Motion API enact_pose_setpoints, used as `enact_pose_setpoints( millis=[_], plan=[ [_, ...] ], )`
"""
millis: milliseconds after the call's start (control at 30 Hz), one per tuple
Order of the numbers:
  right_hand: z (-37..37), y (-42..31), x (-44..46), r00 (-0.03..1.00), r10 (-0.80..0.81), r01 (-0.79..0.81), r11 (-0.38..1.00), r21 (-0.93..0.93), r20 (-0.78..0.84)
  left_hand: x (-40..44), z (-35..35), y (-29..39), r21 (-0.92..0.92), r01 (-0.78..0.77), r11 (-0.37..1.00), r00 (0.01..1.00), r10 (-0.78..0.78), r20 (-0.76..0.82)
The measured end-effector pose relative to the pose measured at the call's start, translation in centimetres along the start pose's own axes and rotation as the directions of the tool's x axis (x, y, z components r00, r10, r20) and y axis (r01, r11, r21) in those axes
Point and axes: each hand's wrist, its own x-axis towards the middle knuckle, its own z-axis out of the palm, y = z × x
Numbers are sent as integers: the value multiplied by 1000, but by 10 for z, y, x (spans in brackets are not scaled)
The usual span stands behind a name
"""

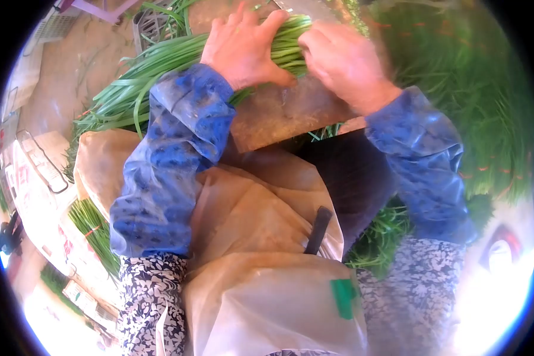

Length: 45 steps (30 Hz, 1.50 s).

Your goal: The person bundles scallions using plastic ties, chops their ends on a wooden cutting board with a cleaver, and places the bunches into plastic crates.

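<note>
A thick bundle of garlic chives (166, 72) lies across a worn brown board (288, 113), its leafy ends to the left and its stem ends to the right. My left hand (241, 50) spans the bundle near the stem ends, fingers over the far side and thumb on the near side. My right hand (344, 62) is a little blurred and has its fingers curled beside the stem ends. Whatever those fingers grip is hidden.
Many banded green bundles (457, 89) are stacked on the right. Another banded bundle (94, 228) lies at the left, beside white sacking. A dark-handled tool (318, 230) rests in the apron's (267, 207) pocket. Loose greens (380, 237) lie below the board.
</note>
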Motion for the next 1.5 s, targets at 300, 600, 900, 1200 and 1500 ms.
enact_pose_setpoints(
  millis=[300,600,900,1200,1500],
  plan=[
    [-1,21,-26,983,179,-181,981,71,34,1,-2,13,223,45,974,996,-60,61],
    [-23,0,-30,682,706,-420,590,690,-189,21,-82,0,-621,-120,775,966,-52,-252],
    [-77,3,72,750,335,89,804,588,-571,-72,-185,-56,-811,-297,505,834,-277,-478],
    [90,21,13,991,48,23,861,507,-126,-187,-124,-130,334,823,459,460,-884,79],
    [65,19,36,992,-11,80,832,548,-128,-4,-98,42,-171,-56,984,840,-47,-541]
  ],
)
